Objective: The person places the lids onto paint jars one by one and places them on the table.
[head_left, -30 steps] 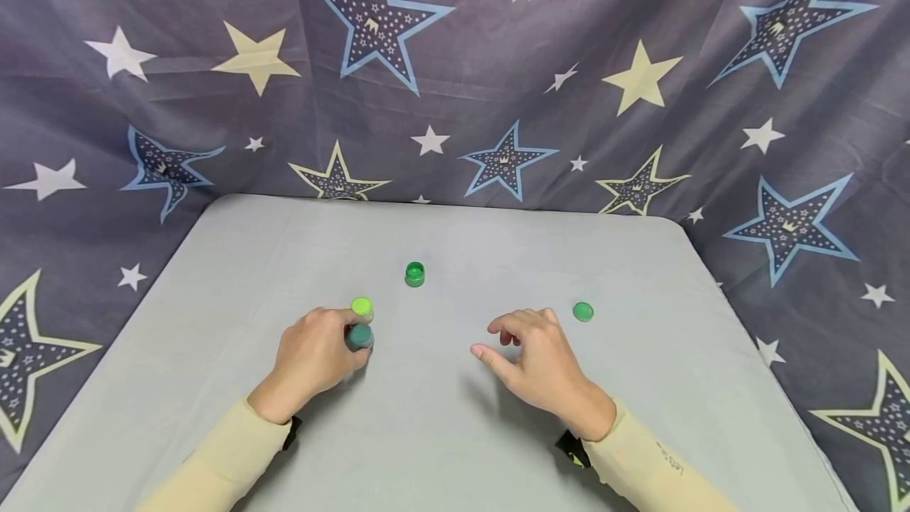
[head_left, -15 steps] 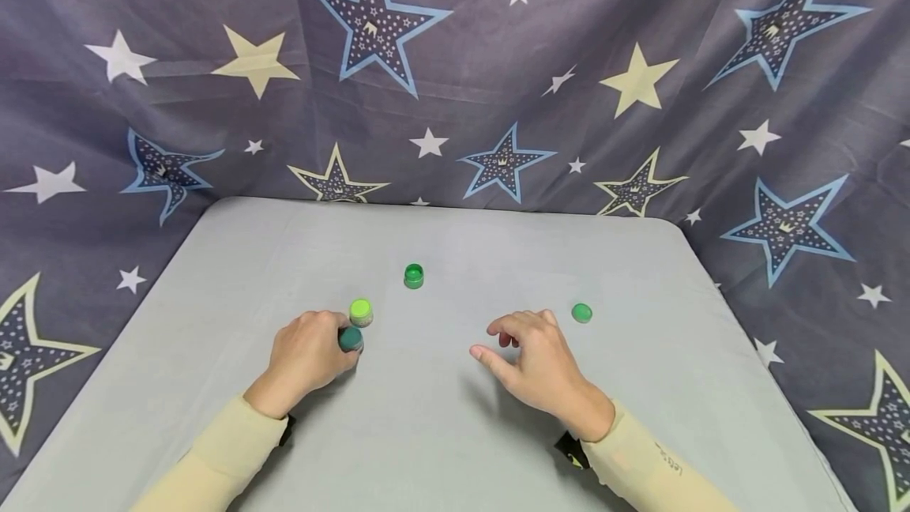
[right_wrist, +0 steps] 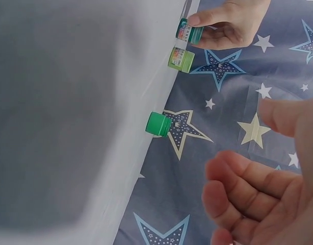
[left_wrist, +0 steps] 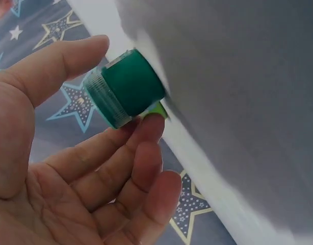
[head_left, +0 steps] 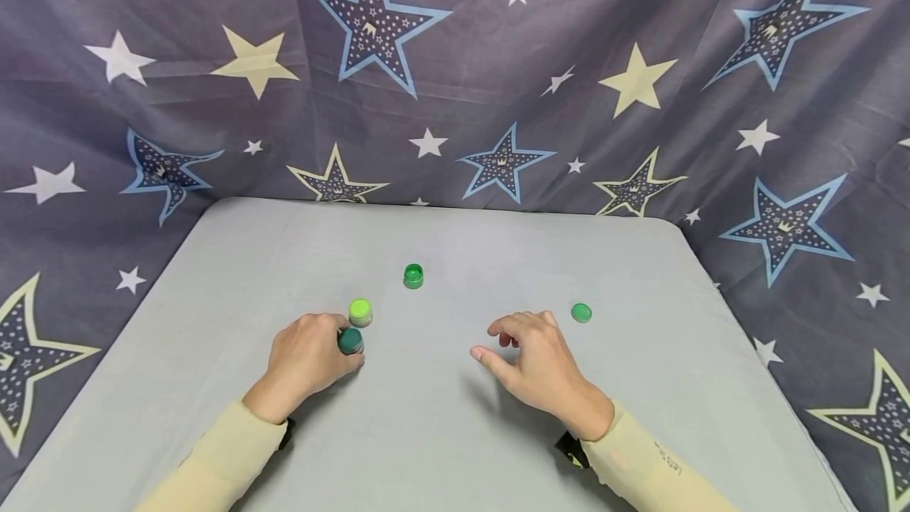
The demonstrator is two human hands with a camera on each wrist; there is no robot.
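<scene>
A small dark-green-lidded jar (head_left: 351, 341) stands on the table between the thumb and fingers of my left hand (head_left: 307, 350). In the left wrist view, the thumb (left_wrist: 75, 61) lies just off the jar's side, while a fingertip is close against its other side. Right behind it stands a jar with a lime lid (head_left: 360, 313). Farther back is a green jar (head_left: 413, 276) without a lid. My right hand (head_left: 536, 358) hovers over the table with loosely bent fingers and nothing in them; a flat green lid (head_left: 581, 313) lies beyond it to the right.
The pale grey table (head_left: 455, 433) has rounded far corners. A dark curtain (head_left: 455, 69) with a star pattern hangs behind and around it.
My left hand has shifted the dark green jar a little left and nearer, so the lime-lidded jar shows more fully. The thumb has since loosened slightly. My right hand has stayed put.
</scene>
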